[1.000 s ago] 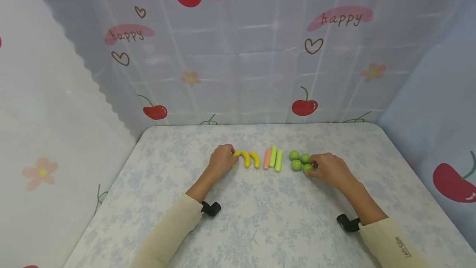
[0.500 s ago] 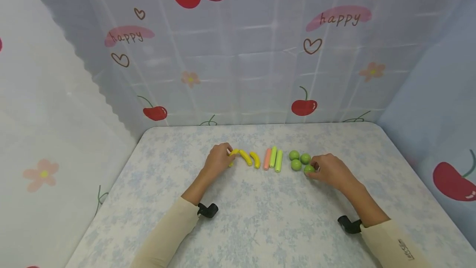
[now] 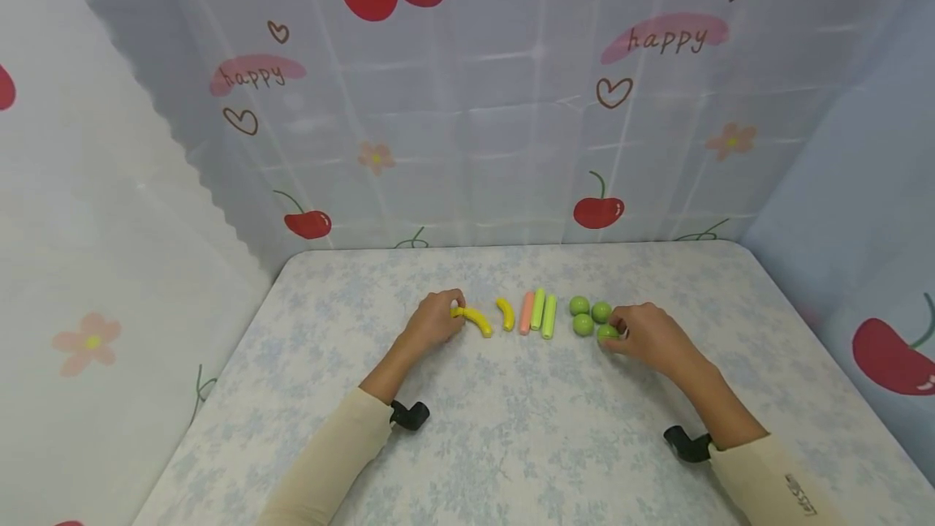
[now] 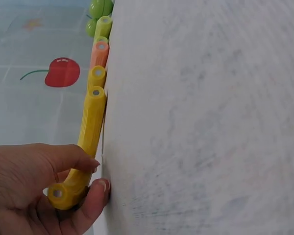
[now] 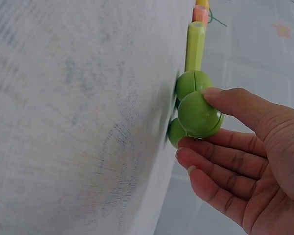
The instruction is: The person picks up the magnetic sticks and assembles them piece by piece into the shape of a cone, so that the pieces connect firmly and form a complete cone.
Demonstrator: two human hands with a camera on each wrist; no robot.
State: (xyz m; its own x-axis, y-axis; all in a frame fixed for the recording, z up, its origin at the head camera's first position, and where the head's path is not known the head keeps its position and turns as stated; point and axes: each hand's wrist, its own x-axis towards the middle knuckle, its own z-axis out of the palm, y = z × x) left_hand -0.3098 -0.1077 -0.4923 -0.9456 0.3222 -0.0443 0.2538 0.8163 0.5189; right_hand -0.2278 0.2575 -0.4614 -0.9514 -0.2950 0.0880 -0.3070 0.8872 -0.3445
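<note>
Hands [image 3: 433,321] on banana [image 4: 67,195] and ball [image 5: 200,115]

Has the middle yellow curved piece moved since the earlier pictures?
Yes. Judged against the orange stick in the head view, the middle yellow piece has shifted left and slightly nearer the person.

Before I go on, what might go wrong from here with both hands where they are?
1. The right hand pinches a green ball; being round, it may roll once let go.
2. Three other green balls sit close by, so a nudge from that hand could scatter them.
3. The left hand pinches a yellow curved piece, and another curved piece lies against or very near it; moving one may shift the other.
</note>
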